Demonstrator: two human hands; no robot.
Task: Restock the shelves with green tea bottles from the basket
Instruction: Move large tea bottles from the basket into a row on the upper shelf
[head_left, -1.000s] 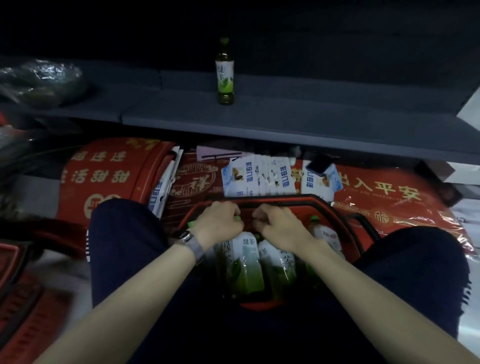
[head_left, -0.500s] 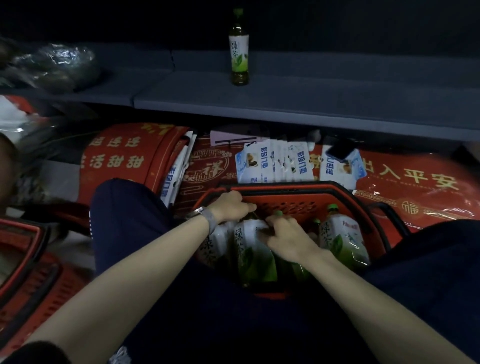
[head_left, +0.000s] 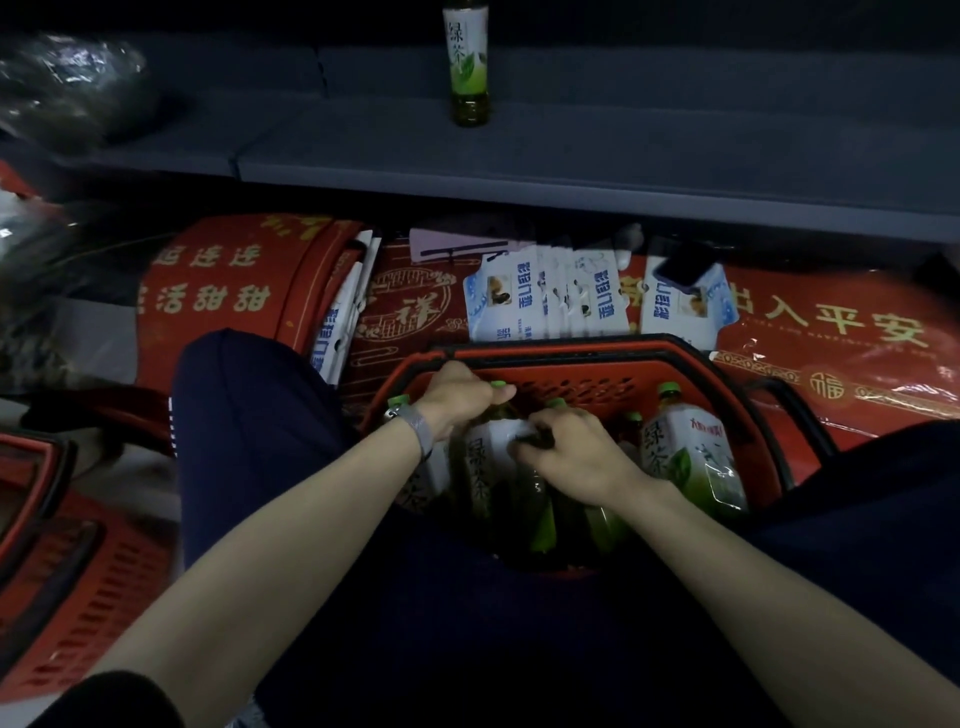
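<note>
Both hands are down in the red basket (head_left: 571, 364) between my knees. My left hand (head_left: 457, 402) grips the neck of a green tea bottle (head_left: 488, 467) just under its green cap. My right hand (head_left: 576, 457) sits just beside it, fingers curled over the bottles; I cannot tell what it holds. A lone bottle (head_left: 466, 62) stands upright on the grey shelf (head_left: 675, 145).
</note>
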